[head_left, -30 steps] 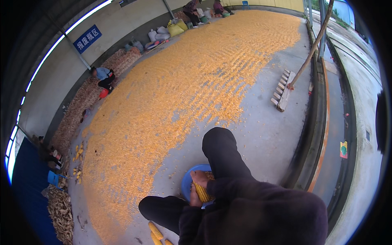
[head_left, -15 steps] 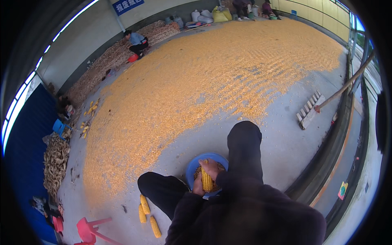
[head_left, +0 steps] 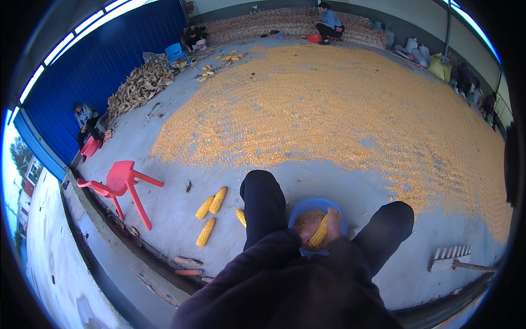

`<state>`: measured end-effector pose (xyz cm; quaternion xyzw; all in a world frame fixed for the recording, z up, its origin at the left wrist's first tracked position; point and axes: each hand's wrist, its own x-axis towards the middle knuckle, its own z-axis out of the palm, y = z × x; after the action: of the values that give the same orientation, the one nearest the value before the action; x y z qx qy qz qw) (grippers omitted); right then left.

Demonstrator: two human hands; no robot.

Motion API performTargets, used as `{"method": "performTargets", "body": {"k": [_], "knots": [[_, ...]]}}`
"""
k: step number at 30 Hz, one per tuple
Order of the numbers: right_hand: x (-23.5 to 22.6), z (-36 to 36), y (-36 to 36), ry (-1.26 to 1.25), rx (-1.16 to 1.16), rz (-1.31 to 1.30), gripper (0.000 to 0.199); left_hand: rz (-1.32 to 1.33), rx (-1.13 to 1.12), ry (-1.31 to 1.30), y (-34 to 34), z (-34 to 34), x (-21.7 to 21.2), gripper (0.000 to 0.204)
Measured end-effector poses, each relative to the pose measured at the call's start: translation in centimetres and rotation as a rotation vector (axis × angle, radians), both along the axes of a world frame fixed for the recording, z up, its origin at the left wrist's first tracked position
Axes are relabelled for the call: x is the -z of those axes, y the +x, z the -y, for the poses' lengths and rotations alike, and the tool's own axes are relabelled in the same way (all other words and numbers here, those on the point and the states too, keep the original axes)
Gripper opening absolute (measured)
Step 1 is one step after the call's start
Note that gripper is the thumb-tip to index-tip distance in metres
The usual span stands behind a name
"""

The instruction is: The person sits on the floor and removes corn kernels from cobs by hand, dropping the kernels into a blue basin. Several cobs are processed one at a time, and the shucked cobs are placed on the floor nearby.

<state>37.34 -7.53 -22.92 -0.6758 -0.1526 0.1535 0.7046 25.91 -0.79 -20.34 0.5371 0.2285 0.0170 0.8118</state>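
The person sits with dark-trousered knees spread, and between them stands a blue basin with loose kernels in it. Over the basin both hands grip one yellow corn cob, which lies slanted, its upper end pointing away from the body. The left hand is closed around the cob's lower end; the right hand is clamped on its upper part, fingers curled over it. On the concrete floor to the left of the left knee lie four more cobs, close together, one of them just beside the knee. Farther left stands a red plastic chair. A broad layer of spread kernels covers the floor ahead. A wooden rake lies at the right. Other people sit by heaps of husks along the far walls.
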Motion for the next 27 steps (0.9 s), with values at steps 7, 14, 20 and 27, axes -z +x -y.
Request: {"method": "performTargets", "body": {"k": [7, 14, 20, 27], "knots": [[0.3, -0.5, 0.4, -0.021, -0.033, 0.009, 0.032, -0.155, 0.089, 0.477, 0.4, -0.9, 2.6, 0.041], [0.9, -0.2, 1.2, -0.084, -0.068, 0.026, 0.032, -0.079, 0.159, 0.346, 0.2, -0.2, 1.2, 0.047], [4.5, -0.7, 5.0, -0.173, 0.044, 0.022, 0.035, 0.208, -0.01, -0.223, 1.9, 0.2, 6.4, 0.05], [3.3, -0.2, 3.9, -0.125, 0.015, 0.004, 0.04, 0.16, 0.101, -0.564, 1.5, 0.0, 7.9, 0.05]]}}
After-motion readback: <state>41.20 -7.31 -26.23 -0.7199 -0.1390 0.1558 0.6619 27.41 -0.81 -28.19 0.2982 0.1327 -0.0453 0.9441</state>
